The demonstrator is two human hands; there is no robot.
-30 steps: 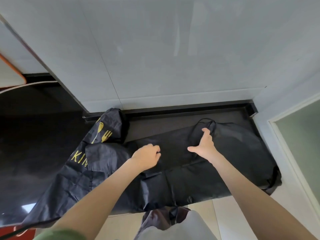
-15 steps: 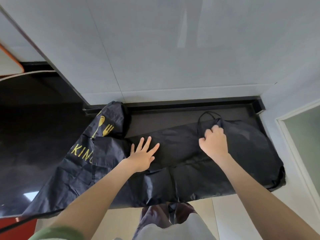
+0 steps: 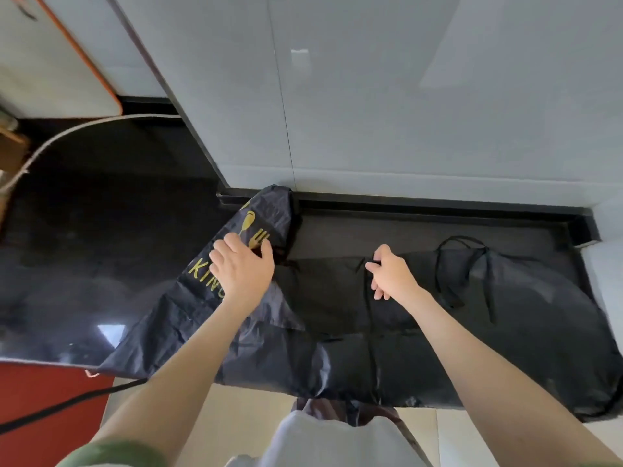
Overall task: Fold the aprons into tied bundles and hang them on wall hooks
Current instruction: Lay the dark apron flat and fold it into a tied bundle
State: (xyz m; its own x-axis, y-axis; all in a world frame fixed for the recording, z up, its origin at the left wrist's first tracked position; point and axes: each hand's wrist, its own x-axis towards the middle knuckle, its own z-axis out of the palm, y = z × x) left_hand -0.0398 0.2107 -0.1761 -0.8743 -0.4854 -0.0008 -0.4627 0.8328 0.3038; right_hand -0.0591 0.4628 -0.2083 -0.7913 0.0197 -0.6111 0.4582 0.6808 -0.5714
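Apron (image 3: pixel 337 315), black, spread on desk (image 3: pixel 101 247), front hem overhanging. Left hand (image 3: pixel 242 267): fingers (image 3: pixel 224 251) bent over printed flap (image 3: pixel 256 217); grip cannot be told. Right hand (image 3: pixel 392 276): thumb and forefinger pinching strap (image 3: pixel 368 298). Advice: fold flap inward squarely, keeping strap clear of the layers. Change: left hand was flat mid-apron; right hand was at neck loop (image 3: pixel 461 237).

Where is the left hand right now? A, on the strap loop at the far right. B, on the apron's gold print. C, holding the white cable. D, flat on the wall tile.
B: the left hand lies on the apron, partly covering its gold print, clear of the wall, the cable and the loop.
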